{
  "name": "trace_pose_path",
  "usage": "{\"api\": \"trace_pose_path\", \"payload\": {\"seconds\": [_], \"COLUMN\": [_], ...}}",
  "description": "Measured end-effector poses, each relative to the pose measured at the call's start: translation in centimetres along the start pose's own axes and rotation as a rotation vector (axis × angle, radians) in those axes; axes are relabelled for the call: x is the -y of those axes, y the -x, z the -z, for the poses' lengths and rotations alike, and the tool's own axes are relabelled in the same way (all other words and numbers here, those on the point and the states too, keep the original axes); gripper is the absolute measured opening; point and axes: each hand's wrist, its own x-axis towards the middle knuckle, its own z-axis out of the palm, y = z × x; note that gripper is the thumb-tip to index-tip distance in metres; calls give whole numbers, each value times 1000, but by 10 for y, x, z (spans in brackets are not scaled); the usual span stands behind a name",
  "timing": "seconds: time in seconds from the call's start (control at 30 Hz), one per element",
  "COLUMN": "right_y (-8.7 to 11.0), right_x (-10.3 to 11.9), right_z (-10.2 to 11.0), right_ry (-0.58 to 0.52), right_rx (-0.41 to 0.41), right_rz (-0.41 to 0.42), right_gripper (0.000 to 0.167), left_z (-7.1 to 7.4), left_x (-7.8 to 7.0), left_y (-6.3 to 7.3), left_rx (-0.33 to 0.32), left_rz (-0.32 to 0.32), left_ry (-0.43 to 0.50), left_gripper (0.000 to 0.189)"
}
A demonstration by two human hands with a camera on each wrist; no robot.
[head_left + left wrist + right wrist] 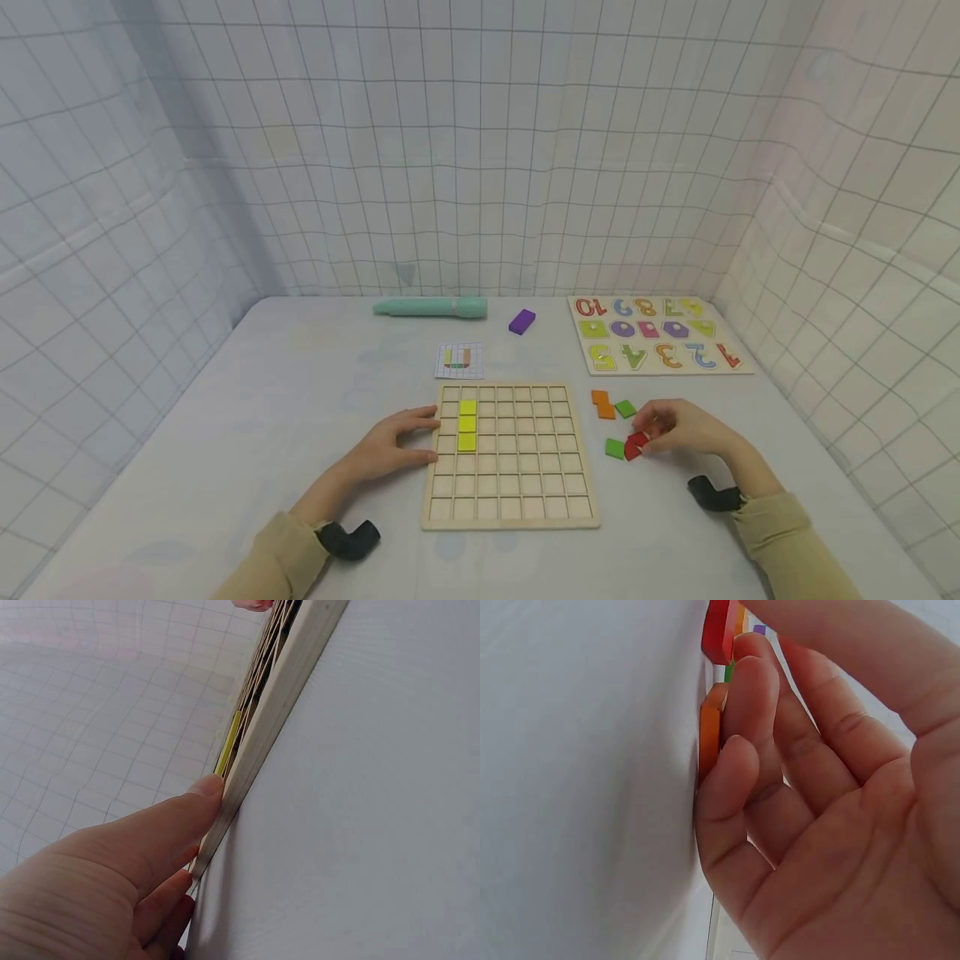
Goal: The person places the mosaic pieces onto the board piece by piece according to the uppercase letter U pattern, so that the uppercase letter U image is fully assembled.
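In the head view, my left hand rests along the left side of a wooden grid board, thumb and fingertips at its edge. Three yellow square tiles sit in a column on the board, in its second column from the left. Right of the board, my right hand pinches a red tile between thumb and fingers, low over the table. Its other fingers curl beside an orange tile in the right wrist view. Green tiles lie just left of this hand.
Orange tiles lie right of the board. Behind the board are a pattern card, a teal marker-shaped object and a purple block. A number-and-shape puzzle board stands at the back right. Grid-patterned curtains enclose the table.
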Motion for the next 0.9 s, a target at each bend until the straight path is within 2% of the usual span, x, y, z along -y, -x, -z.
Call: {"api": "trace_pose_path", "payload": {"seconds": [0.2, 0.27, 0.6, 0.9], "right_y": [0, 0, -1, -1], "right_x": [0, -1, -1, 0], "right_z": [0, 0, -1, -3], "right_ry": [-2, -3, 8, 28], "right_rx": [-7, -8, -39, -68], "right_rz": [-6, -7, -23, -22], "right_gripper": [26, 25, 26, 27], "left_z": [-7, -6, -5, -5], "left_x": [34, 38, 39, 36], "left_y": [-6, -7, -7, -6], "left_rx": [1, 6, 19, 8], "left_rz": [-7, -7, 8, -14], "left_ry": [-17, -19, -29, -26], "left_gripper": [51, 51, 55, 52]}}
